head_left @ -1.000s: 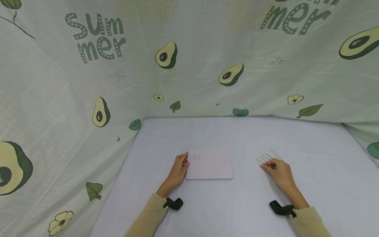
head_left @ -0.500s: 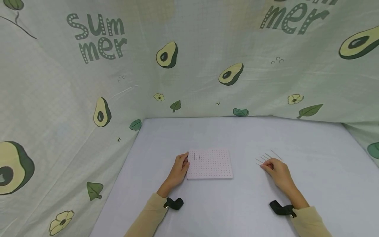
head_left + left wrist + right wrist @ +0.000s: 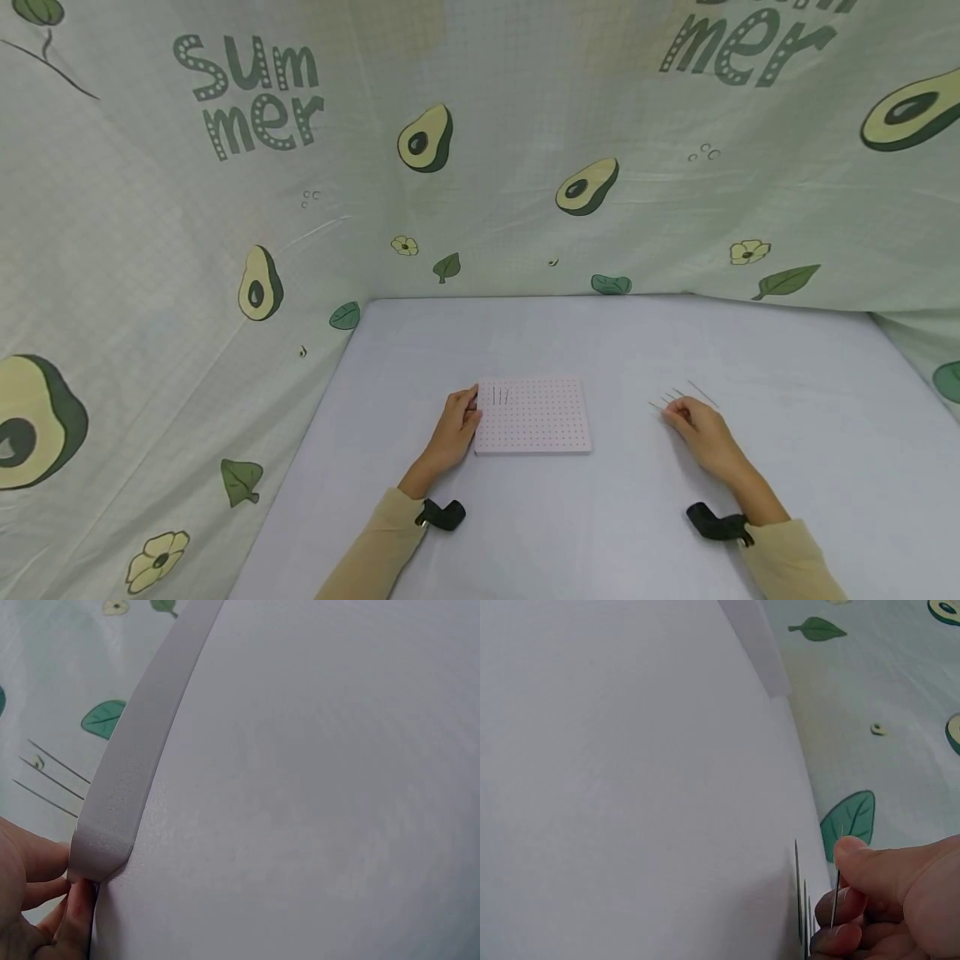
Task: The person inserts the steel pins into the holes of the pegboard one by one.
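A pale pink pegboard (image 3: 540,425) with rows of small holes lies on the table. My left hand (image 3: 452,429) grips its left edge; in the left wrist view the thumb (image 3: 37,856) lies against the corner and a finger sits below it. Three thin metal needles (image 3: 46,798) stand up from the board near its far left corner. Over on the right, my right hand (image 3: 705,437) pinches one needle (image 3: 835,892) between thumb and fingers. Several loose needles (image 3: 798,892) lie on the table beside that hand, partly hidden by it in the head view.
White cloth covers the table (image 3: 622,517). A hanging cloth (image 3: 495,217) printed with avocados and leaves closes off the back and left side. Each wrist carries a black camera, one on the left (image 3: 444,515) and one on the right (image 3: 716,523).
My right hand has lifted slightly away from the table with a needle pinched in it. The left hand and pegboard have stayed in place.
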The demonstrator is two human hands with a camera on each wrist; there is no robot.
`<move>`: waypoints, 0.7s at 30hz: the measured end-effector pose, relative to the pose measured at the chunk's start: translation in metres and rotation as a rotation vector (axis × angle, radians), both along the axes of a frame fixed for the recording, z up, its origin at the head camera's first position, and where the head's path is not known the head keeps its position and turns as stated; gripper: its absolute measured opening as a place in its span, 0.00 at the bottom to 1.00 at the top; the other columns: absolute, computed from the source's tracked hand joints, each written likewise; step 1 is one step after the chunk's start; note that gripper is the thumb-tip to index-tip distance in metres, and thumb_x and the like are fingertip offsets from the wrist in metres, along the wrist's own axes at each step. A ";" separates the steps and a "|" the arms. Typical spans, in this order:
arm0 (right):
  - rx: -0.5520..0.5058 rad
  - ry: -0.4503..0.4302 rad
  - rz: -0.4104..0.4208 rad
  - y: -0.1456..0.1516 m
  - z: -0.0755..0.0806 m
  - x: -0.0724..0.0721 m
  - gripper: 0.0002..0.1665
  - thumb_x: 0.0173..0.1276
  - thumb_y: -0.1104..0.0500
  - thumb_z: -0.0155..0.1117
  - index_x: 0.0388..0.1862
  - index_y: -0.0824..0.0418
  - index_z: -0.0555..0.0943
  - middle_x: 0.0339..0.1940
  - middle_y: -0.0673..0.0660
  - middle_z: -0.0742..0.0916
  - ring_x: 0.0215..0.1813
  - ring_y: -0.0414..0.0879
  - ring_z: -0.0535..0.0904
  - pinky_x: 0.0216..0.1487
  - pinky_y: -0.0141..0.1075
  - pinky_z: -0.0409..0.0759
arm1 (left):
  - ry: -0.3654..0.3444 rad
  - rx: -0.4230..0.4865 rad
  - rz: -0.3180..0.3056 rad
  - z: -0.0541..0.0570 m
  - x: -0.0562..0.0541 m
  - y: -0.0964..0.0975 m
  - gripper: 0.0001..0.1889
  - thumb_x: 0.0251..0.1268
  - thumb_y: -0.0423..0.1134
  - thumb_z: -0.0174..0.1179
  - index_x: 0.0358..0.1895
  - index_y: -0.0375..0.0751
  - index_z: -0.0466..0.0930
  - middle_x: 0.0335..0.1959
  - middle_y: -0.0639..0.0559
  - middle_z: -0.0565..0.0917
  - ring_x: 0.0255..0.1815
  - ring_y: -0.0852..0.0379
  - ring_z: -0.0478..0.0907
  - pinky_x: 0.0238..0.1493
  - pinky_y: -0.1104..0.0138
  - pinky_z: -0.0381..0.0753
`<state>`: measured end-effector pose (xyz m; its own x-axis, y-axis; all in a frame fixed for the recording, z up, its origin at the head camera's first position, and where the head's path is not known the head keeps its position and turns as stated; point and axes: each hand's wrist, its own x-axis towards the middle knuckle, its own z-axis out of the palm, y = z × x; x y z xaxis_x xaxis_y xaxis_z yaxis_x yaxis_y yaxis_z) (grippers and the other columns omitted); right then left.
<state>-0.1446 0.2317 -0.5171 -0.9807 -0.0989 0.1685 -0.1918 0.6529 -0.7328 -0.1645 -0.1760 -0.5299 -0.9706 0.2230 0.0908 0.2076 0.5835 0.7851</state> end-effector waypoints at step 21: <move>-0.298 0.085 0.161 -0.012 -0.006 -0.026 0.07 0.78 0.68 0.52 0.44 0.75 0.72 0.34 0.63 0.81 0.37 0.38 0.75 0.37 0.24 0.73 | 0.013 0.001 0.021 -0.003 -0.004 0.006 0.26 0.79 0.32 0.48 0.75 0.29 0.58 0.65 0.35 0.65 0.57 0.49 0.68 0.61 0.53 0.70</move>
